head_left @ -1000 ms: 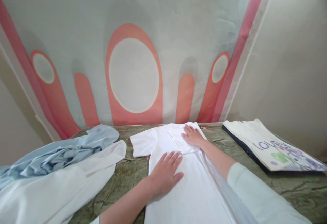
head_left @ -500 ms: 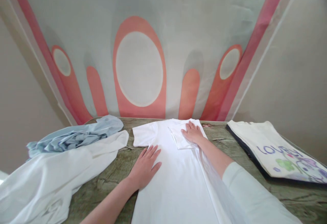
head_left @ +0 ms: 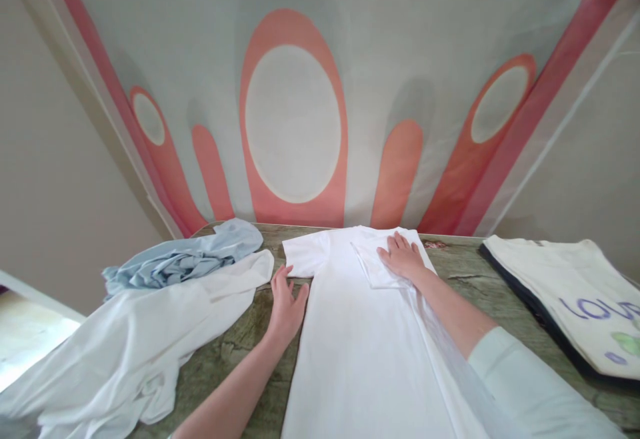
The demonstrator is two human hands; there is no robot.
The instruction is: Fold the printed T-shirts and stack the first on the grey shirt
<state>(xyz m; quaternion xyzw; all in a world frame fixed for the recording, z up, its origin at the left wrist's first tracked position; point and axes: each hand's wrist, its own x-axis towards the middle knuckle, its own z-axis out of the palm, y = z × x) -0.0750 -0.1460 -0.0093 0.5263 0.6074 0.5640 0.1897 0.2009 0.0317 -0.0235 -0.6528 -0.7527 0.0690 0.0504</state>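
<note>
A white T-shirt (head_left: 365,352) lies flat on the green marbled table (head_left: 235,352), its right sleeve folded in over the chest. My right hand (head_left: 403,257) rests open and flat on that folded sleeve. My left hand (head_left: 286,305) lies open on the table at the shirt's left edge, just below the spread left sleeve (head_left: 306,255), fingers apart and touching the fabric's border.
A crumpled white garment (head_left: 135,339) and a light blue one (head_left: 185,259) are heaped at the left. A folded cream shirt with purple lettering (head_left: 575,299) sits on a dark piece at the right. A grey wall hanging with pink ovals (head_left: 295,125) backs the table.
My left hand has slid left off the shirt's chest to its left edge on the table. My right hand has stayed on the folded sleeve. The view has swung left.
</note>
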